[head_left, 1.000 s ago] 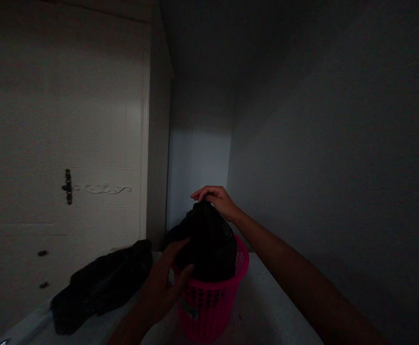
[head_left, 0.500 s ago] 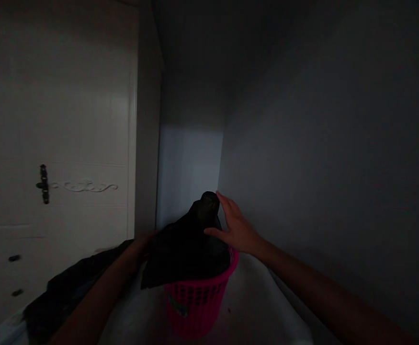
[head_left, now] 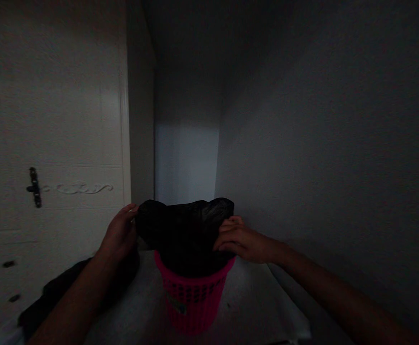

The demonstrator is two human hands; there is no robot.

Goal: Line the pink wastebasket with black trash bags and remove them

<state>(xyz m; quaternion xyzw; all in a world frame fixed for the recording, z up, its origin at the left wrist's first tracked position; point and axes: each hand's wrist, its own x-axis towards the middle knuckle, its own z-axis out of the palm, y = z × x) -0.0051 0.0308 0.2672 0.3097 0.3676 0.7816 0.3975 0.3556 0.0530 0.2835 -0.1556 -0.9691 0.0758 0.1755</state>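
A pink plastic basket [head_left: 195, 306] with slotted sides and a label stands upright in front of me. A black plastic bag [head_left: 187, 230] sits in its mouth, its upper part spread wide above the rim. My left hand [head_left: 119, 232] pinches the bag's left edge, beyond the rim. On the right side, my right hand [head_left: 236, 239] has its fingers curled on the bag near the rim. The basket's inside is hidden by the bag.
The basket stands on a pale covered surface [head_left: 255, 297]. More dark material [head_left: 65, 282] lies at the left, partly behind my left forearm. A white cabinet [head_left: 76, 120] with a dark handle rises at the left, and a grey wall [head_left: 320, 143] closes the right.
The bag has gone from a peaked heap to a wide spread over the basket. My left hand rose and moved left with its edge; my right hand lowered and its fingers closed.
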